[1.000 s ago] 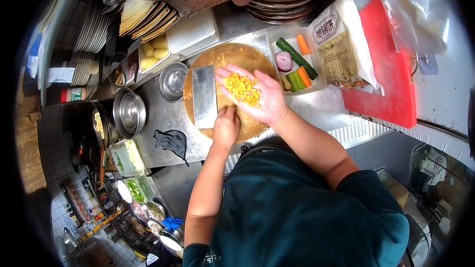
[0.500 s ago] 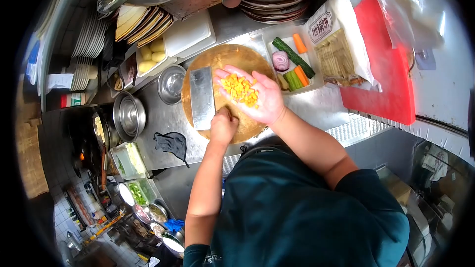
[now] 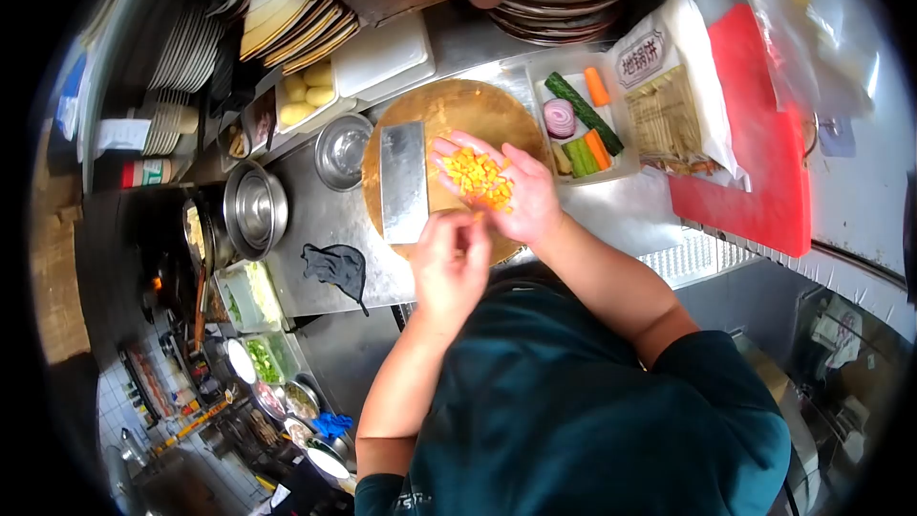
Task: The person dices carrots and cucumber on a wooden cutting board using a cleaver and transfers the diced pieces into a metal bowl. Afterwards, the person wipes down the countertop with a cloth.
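Observation:
My right hand is palm up over the round wooden chopping board, fingers stretched out, with a heap of diced carrot resting in it. Close to its heel, my left hand is closed in a pinch; a small orange bit shows at the fingertips. Flat on the board's left part lies a cleaver, its broad blade visible and its handle not seen. The left hand covers the area near the blade's lower end.
Beyond the board, a plastic tub holds cucumber, carrot and onion pieces. Metal bowls and a black cloth lie left. A red cutting board stands right, beside a white packet. Stacked plates are at the back.
My left hand has risen from the board beside the blade to near my right palm, its fingers now pinched. The view has shifted slightly; the diced carrot stays in my right palm.

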The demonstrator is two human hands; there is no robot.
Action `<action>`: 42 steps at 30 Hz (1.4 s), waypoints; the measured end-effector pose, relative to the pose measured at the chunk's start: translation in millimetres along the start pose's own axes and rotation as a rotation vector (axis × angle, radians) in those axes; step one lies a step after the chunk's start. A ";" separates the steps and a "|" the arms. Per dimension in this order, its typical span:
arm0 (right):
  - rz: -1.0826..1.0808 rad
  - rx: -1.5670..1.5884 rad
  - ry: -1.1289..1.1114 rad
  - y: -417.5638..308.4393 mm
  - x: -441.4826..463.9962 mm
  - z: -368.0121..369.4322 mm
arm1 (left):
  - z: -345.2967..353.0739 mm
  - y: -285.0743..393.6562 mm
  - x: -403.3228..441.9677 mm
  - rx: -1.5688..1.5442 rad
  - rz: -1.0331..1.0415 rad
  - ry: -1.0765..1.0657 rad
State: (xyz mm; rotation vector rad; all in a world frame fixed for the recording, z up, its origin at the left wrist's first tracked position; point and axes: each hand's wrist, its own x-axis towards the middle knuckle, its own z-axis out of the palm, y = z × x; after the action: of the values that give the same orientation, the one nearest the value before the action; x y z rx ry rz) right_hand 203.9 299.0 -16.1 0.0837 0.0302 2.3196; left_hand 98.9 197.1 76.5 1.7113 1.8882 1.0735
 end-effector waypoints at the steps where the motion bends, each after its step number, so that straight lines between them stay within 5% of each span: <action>1: 0.021 -0.011 -0.006 7.1 1.8 3.2 | 10.1 -1.2 6.5 0.036 0.143 -0.024; 12: 0.092 0.137 -0.017 14.8 -2.4 4.9 | -5.3 -28.1 27.3 0.030 -0.071 0.091; 42: 0.098 0.028 -0.007 15.9 -2.4 7.5 | -0.5 -36.7 29.7 0.146 0.022 -0.010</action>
State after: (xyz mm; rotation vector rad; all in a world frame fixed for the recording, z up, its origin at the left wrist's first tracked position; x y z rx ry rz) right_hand 194.5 286.4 -8.0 0.1094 0.0565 2.4176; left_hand 68.2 226.5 56.0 1.8168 1.9896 0.9541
